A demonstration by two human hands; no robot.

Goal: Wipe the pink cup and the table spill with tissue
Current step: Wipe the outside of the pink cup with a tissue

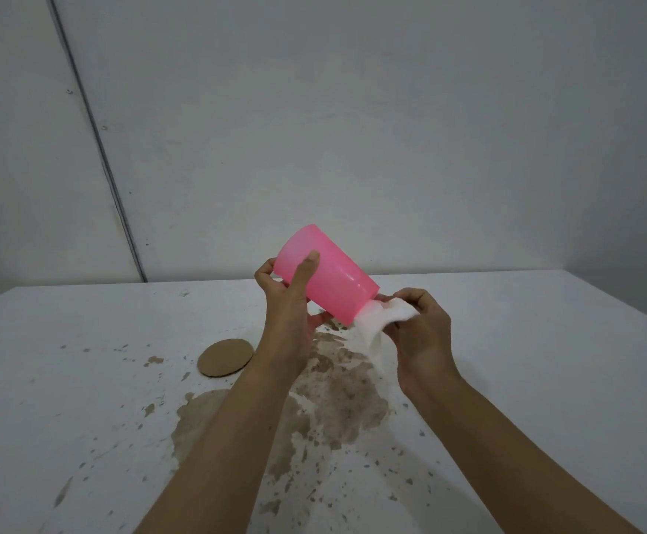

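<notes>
Beneath the forearms, brown spill lies unwiped on the table — left hand curls round the pink cup, right hand pinches tissue at its rim.

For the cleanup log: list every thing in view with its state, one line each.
pink cup: held above the table, tilted.
tissue: tucked at the cup's lower end, hanging.
left hand: grips the cup.
right hand: pinches the tissue.
spill: brown, spread over the table, unwiped.
cardboard disc: flat on the table.
</notes>
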